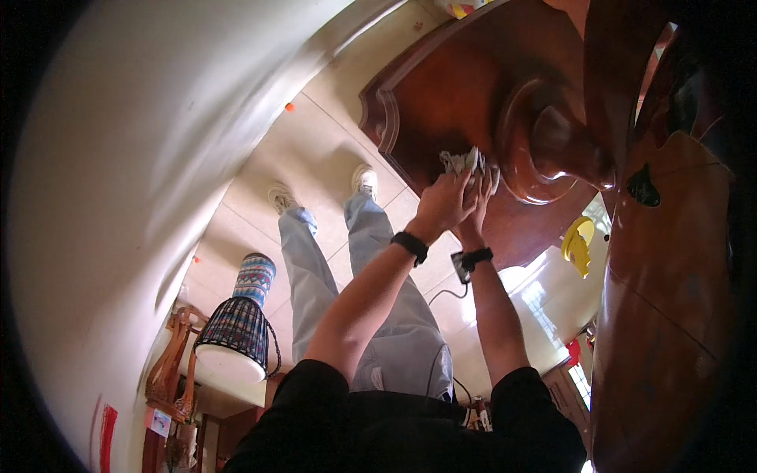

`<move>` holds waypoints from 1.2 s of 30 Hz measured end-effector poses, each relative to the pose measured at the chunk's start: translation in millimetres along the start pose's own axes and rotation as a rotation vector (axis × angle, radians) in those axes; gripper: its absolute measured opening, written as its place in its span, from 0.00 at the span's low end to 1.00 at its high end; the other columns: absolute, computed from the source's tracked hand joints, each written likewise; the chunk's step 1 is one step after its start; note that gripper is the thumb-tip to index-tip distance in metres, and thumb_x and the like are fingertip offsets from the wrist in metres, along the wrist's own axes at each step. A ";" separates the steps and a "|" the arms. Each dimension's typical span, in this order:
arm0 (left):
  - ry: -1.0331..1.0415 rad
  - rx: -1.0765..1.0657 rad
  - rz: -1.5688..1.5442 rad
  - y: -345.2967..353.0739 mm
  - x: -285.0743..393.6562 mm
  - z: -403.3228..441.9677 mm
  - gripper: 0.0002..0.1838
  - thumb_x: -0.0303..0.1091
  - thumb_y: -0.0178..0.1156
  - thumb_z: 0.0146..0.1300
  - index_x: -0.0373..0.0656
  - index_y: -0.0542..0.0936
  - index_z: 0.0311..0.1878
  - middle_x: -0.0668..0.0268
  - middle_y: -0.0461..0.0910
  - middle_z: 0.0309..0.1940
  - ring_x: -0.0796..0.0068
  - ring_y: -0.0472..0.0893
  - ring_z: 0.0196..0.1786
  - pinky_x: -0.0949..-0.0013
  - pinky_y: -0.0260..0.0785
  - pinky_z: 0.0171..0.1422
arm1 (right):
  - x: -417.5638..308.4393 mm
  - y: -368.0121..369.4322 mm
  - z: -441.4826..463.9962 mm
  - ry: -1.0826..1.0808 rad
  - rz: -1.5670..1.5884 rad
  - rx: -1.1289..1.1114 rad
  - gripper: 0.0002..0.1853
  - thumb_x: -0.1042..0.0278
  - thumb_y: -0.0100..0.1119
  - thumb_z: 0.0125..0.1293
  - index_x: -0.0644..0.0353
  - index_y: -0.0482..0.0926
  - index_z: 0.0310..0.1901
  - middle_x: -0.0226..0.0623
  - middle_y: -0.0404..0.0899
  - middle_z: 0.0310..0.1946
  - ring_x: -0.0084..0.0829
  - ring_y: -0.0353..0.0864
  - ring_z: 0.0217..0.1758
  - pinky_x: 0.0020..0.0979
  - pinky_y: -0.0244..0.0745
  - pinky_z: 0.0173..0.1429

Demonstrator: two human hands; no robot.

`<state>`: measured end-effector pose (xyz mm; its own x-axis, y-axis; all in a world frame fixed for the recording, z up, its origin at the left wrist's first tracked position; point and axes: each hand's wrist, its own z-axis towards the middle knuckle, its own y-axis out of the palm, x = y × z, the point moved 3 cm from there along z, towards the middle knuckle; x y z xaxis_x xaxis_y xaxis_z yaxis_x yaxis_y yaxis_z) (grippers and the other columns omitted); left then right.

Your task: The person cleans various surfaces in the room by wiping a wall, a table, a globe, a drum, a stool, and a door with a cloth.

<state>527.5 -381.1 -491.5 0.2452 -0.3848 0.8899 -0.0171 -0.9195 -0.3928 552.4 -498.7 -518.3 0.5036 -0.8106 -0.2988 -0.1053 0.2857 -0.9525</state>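
Both of my hands are close together over a dark reddish-brown polished wooden surface (441,87) with a stepped edge. A crumpled grey cloth (465,162) is bunched at my fingertips. My left hand (445,203) wraps its fingers round the near side of the cloth. Beside it on the right, my right hand (475,211) also grips the cloth, its fingers partly hidden. Just right of the cloth stands a round, glossy wooden base (516,158) with a carved form on it. Each wrist wears a black band.
A patterned drum (236,323) stands on the tiled floor at the lower left, near wooden furniture (169,359). A pale wall curves along the left. A yellow object (579,240) lies right of the wooden surface. A large brown wooden panel (670,299) fills the right side.
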 end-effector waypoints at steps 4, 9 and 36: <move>0.030 -0.028 -0.018 21.0 -6.4 -33.3 0.33 0.45 0.61 0.63 0.39 0.66 0.67 0.47 0.79 0.48 0.44 0.79 0.46 0.50 0.76 0.50 | 26.3 41.1 -69.9 0.178 -0.101 -0.099 0.32 0.57 0.57 0.67 0.62 0.60 0.69 0.56 0.50 0.73 0.58 0.43 0.78 0.56 0.45 0.78; 0.090 0.033 0.031 19.5 -2.3 -18.8 0.34 0.45 0.61 0.62 0.42 0.65 0.68 0.50 0.80 0.48 0.46 0.80 0.49 0.51 0.78 0.49 | 16.3 43.0 -64.1 0.268 0.000 0.060 0.31 0.59 0.56 0.68 0.57 0.60 0.70 0.56 0.49 0.73 0.57 0.46 0.78 0.55 0.48 0.78; -0.099 0.161 0.088 -60.6 -32.9 -15.6 0.27 0.50 0.59 0.63 0.37 0.71 0.55 0.47 0.78 0.47 0.46 0.79 0.51 0.51 0.74 0.53 | -52.1 35.4 41.9 0.007 0.258 -0.196 0.30 0.56 0.60 0.62 0.55 0.69 0.65 0.48 0.52 0.75 0.53 0.52 0.77 0.51 0.53 0.78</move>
<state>505.3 -314.0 -493.4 0.3437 -0.4461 0.8263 0.1106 -0.8546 -0.5074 558.4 -424.9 -534.0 0.4327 -0.7278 -0.5320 -0.3926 0.3791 -0.8379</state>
